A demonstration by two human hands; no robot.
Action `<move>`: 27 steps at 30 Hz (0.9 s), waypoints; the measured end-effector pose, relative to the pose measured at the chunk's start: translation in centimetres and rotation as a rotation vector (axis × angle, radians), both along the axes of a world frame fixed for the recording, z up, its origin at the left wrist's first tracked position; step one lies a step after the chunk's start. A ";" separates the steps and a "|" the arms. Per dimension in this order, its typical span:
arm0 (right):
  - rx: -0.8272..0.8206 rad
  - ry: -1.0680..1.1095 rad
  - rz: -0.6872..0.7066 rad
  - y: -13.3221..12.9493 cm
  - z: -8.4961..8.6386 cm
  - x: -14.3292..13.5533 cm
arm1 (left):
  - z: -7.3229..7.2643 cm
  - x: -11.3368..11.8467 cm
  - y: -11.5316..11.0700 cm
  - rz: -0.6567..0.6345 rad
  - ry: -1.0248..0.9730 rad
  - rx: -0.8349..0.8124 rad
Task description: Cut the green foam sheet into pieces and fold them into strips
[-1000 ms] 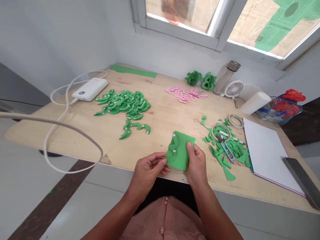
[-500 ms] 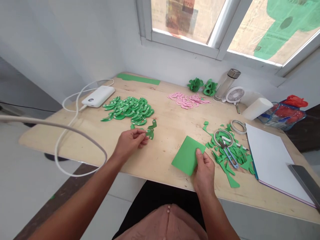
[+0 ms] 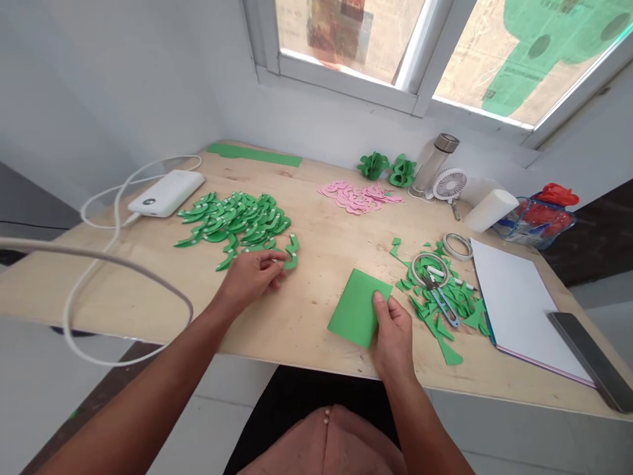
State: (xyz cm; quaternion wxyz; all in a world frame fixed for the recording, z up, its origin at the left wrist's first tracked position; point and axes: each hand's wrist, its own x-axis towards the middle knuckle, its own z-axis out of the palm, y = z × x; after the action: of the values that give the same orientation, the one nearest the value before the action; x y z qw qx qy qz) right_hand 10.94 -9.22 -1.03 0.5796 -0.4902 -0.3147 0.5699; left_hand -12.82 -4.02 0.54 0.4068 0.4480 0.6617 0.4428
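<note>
My right hand grips a folded-looking green paper sheet by its right edge, thumb on top, just above the table's front. My left hand rests low over the wooden table, its fingers loosely apart. Beside its fingertips lies a curvy green paper cut-out with small white patches, partly covered by the fingers. Just beyond that hand spreads a heap of similar green cut-outs, many with white patches. Some pieces lie close by the left wrist side.
Green scraps on the right surround tape rolls, a pen and blue-handled thread snips. Pink cut-outs lie farther back. A white power bank with a looping cable sits left; a white pad and phone lie right.
The green cut-out at my left fingertips has gone from pinched to lying on the table, and those fingers have loosened. My right hand keeps the green sheet. The view has shifted slightly right.
</note>
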 end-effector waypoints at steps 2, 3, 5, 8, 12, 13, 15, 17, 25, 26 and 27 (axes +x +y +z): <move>-0.007 0.004 0.019 0.1 -0.1 0.0 | 0.2 0.5 0.1 0.000 0.060 0.025; -0.004 0.007 0.029 0.2 -0.1 0.1 | 0.3 0.7 0.1 0.016 0.091 0.047; 0.000 0.008 0.040 0.2 -0.1 0.1 | 0.8 1.3 -0.2 0.068 0.151 0.102; -0.016 0.032 0.061 0.3 0.0 0.0 | 1.4 3.0 -1.8 0.017 0.105 0.146; -0.043 0.125 0.119 0.2 0.4 -0.4 | 1.8 5.9 -4.2 -0.368 -0.352 -0.054; -0.048 0.139 0.124 0.2 0.5 -0.5 | 1.8 6.5 -4.6 -0.397 -0.423 -0.083; -0.050 0.140 0.115 0.3 0.6 -0.5 | 1.7 7.5 -5.1 -0.397 -0.516 -0.116; -0.040 0.110 0.094 0.3 0.7 -0.6 | 1.8 8.1 -5.4 -0.362 -0.552 -0.120; 0.145 -0.267 0.033 -0.6 0.6 -1.3 | 2.7 9.4 -7.1 -0.253 -0.440 -0.012; 0.168 -0.298 0.048 -0.8 0.6 -1.3 | 2.7 9.5 -7.3 -0.242 -0.434 -0.001; 0.189 -0.313 0.063 -1.0 0.6 -1.4 | 2.8 9.6 -7.5 -0.229 -0.435 0.008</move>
State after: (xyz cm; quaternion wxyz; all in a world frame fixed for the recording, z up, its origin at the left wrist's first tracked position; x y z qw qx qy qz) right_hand 9.55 -10.25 -0.43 0.5488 -0.5063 -0.4683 0.4724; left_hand -3.21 -11.55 3.31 0.5852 0.4159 0.5017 0.4825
